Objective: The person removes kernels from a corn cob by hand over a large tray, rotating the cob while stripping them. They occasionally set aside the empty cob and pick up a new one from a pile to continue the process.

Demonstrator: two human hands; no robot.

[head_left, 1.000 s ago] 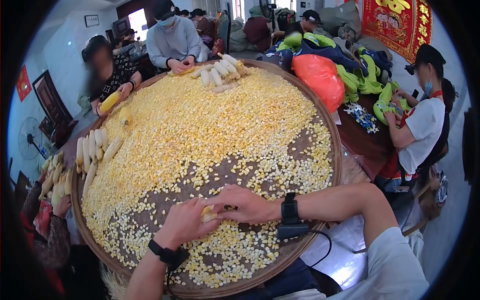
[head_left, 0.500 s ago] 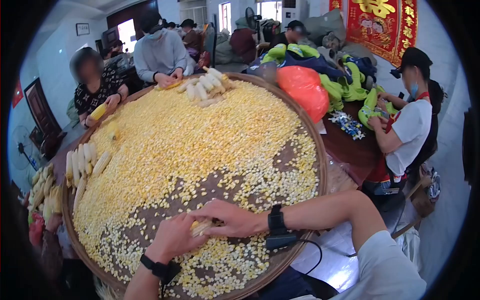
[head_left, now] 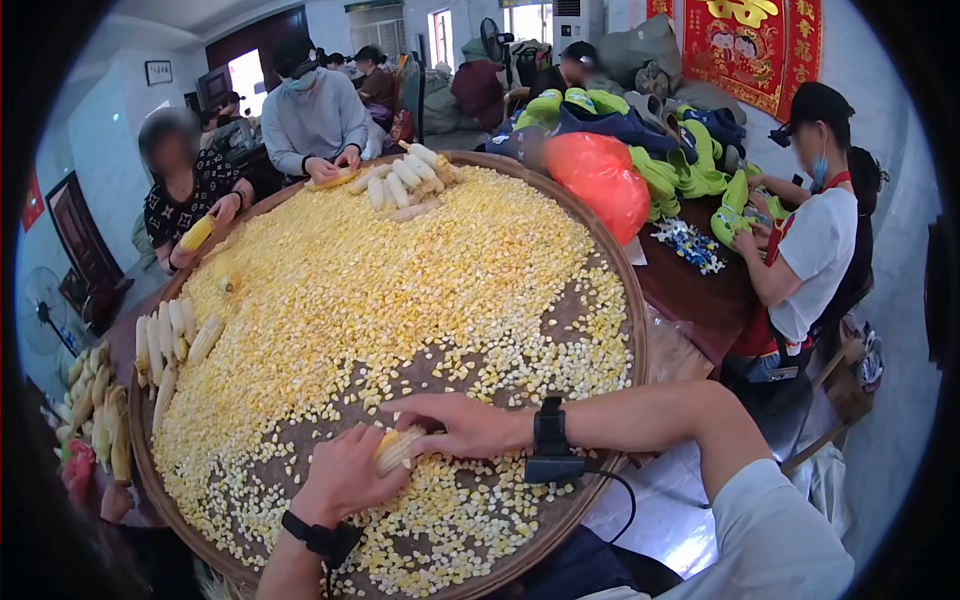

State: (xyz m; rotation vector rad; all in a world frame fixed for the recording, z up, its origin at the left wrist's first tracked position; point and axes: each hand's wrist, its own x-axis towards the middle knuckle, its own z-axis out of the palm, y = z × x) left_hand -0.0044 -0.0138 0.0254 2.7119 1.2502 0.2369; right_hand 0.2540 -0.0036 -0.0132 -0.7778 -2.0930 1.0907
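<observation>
A mostly stripped corn cob [head_left: 399, 449] is between my two hands over the large round tray [head_left: 640, 345]. My left hand [head_left: 350, 468] wraps round the cob's near left side, its wrist wearing a black strap. From the right, my right hand [head_left: 465, 425] grips the cob's other end with fingers and thumb. Some yellow kernels remain at the cob's upper end. Loose kernels [head_left: 400, 270] cover much of the tray around and beyond both hands.
Bare cobs [head_left: 165, 335] lie at the tray's left edge, others [head_left: 410, 182] at its far edge. Two people handle corn across the tray. A red plastic bag [head_left: 598, 185] and green items [head_left: 700, 165] sit right, beside a seated person. A cable hangs from my right wrist.
My right hand has lifted slightly and its fingers have shifted on the cob, showing more of it. The view has moved slightly.
</observation>
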